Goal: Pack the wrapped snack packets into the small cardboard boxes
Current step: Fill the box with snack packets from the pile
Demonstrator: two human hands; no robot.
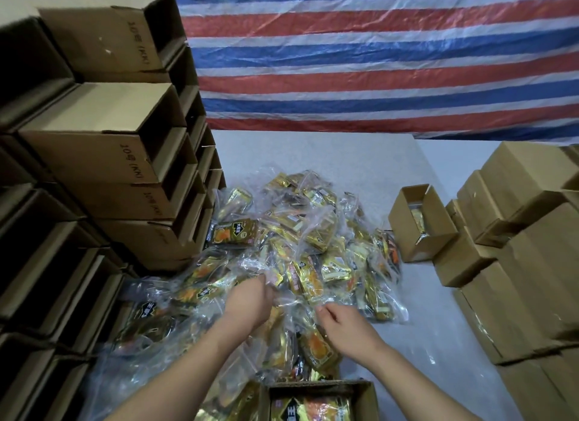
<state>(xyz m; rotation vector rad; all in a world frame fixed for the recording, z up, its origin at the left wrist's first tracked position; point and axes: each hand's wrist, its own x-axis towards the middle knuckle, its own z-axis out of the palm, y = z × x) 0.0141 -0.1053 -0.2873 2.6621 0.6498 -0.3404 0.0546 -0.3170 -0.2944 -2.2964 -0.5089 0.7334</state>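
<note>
A heap of wrapped snack packets [300, 251], gold and black in clear plastic, covers the middle of the grey table [360, 157]. My left hand [250, 298] is dug into the heap, fingers curled around a clear-wrapped packet. My right hand [344, 325] is beside it, thumb and fingers pinching the clear wrap of a packet. A small open cardboard box [365, 398] at the bottom edge holds a gold and black packet. Another small open box [423, 223] with packets inside stands at the right of the heap.
Stacks of empty open cardboard boxes [103, 157] rise along the left. Closed small boxes [517, 251] are piled at the right. A red, white and blue striped tarp [376, 60] hangs behind the table.
</note>
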